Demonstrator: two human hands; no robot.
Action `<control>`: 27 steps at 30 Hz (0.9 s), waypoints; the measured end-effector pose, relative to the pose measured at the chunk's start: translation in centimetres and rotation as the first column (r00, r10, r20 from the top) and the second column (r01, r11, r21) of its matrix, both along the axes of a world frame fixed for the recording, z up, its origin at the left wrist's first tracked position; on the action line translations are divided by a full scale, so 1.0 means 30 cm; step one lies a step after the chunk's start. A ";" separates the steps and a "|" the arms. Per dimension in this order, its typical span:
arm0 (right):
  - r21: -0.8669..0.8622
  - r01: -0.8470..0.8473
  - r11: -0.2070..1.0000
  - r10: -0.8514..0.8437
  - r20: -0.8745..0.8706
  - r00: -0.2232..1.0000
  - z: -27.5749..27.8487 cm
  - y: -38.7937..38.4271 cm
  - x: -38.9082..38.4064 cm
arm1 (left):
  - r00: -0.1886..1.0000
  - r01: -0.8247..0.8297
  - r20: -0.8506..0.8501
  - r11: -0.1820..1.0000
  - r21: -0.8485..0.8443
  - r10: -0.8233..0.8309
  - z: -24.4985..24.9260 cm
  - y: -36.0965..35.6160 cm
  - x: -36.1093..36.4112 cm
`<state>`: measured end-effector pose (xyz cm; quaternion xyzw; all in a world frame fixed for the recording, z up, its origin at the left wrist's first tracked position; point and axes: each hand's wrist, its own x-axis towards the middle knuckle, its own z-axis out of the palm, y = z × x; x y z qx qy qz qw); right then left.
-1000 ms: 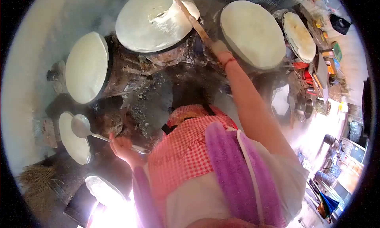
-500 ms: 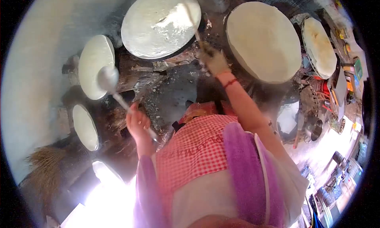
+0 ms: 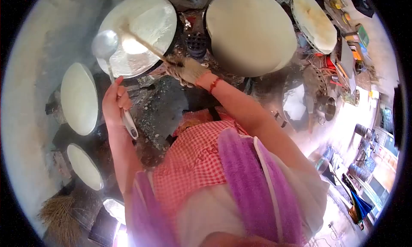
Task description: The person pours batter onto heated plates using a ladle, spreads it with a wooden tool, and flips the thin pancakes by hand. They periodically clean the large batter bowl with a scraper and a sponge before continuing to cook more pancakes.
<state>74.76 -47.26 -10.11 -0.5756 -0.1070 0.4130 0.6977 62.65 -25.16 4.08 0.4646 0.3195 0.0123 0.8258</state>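
My left hand (image 3: 113,102) grips the handle of a metal ladle (image 3: 105,44), whose bowl hangs over the left edge of a round griddle (image 3: 141,32) covered with thin white batter. My right hand (image 3: 187,71), with a red thread at the wrist, holds a wooden spreader stick (image 3: 143,44) that reaches across this griddle, its tip near a bright patch of batter. I wear a red checked apron (image 3: 193,161) with purple straps.
A second batter-covered griddle (image 3: 249,30) stands to the right, a third (image 3: 315,21) farther right. Two smaller white griddles (image 3: 78,97) (image 3: 84,166) lie at the left. Straw (image 3: 58,215) is at the lower left; pots and clutter (image 3: 326,107) at the right.
My left hand has raised the ladle from the lower left up to the near griddle's edge. My right hand with the stick has drawn closer, and the view has shifted right to left.
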 end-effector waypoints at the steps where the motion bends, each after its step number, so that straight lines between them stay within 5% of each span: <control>1: 0.017 0.017 1.000 -0.018 0.048 0.999 0.042 -0.046 -0.032 | 0.999 -0.021 0.024 0.994 -0.104 0.024 -0.002 0.008 -0.010; 4: -0.130 0.121 0.984 -0.125 -0.029 0.992 0.170 -0.211 -0.076 | 0.994 -0.092 0.043 0.971 -0.220 0.104 -0.044 -0.031 -0.060; 7: -0.111 0.260 0.959 -0.267 -0.058 0.962 0.050 -0.132 -0.092 | 0.978 -0.208 -0.018 0.968 -0.142 0.207 -0.040 -0.205 -0.036; 10: -0.104 0.001 0.995 0.017 0.166 0.986 -0.045 -0.011 -0.111 | 0.963 -0.270 -0.076 0.914 -0.303 0.259 -0.050 -0.277 0.017; 12: -0.039 -0.058 0.998 0.061 0.082 0.995 0.010 -0.027 -0.107 | 0.926 -0.377 -0.129 0.852 -0.365 0.354 -0.021 -0.278 0.065; 14: 0.038 -0.050 0.998 0.044 0.139 0.989 0.027 -0.051 -0.097 | 0.924 -0.208 -0.047 0.395 -0.895 0.380 -0.042 -0.184 0.043; 15: -0.025 -0.105 0.994 0.106 0.039 0.994 0.092 -0.106 -0.072 | 0.846 -0.193 -0.094 0.138 -0.971 0.524 0.004 -0.187 0.027; 16: -0.086 -0.165 0.983 0.160 -0.063 0.985 0.159 -0.161 -0.046 | 0.855 -0.049 -0.007 0.068 -0.996 0.518 0.015 -0.166 -0.007; 17: -0.049 -0.051 0.997 0.055 0.083 0.995 0.045 -0.184 -0.022 | 0.853 0.108 0.096 0.005 -0.994 0.513 0.021 -0.146 -0.037; 19: 0.043 0.303 0.952 -0.293 -0.159 0.943 0.149 -0.221 0.011 | 0.806 0.255 0.355 0.264 -0.930 0.473 -0.023 -0.161 -0.119; 21: 0.008 0.332 0.943 -0.326 -0.164 0.931 0.081 -0.205 0.080 | 0.737 0.241 0.481 0.480 -0.843 0.474 -0.023 -0.184 -0.185; 22: -0.042 0.350 0.936 -0.352 -0.154 0.923 0.057 -0.176 0.104 | 0.726 0.223 0.475 0.482 -0.847 0.498 -0.012 -0.183 -0.211; 24: -0.291 0.061 0.955 0.038 0.323 0.946 0.106 -0.095 0.076 | 0.708 0.154 0.446 0.497 -0.854 0.547 0.026 -0.161 -0.266; 27: -0.471 -0.149 0.869 0.407 0.513 0.756 0.209 -0.006 0.017 | 0.679 0.104 0.384 0.436 -0.894 0.625 0.072 -0.142 -0.388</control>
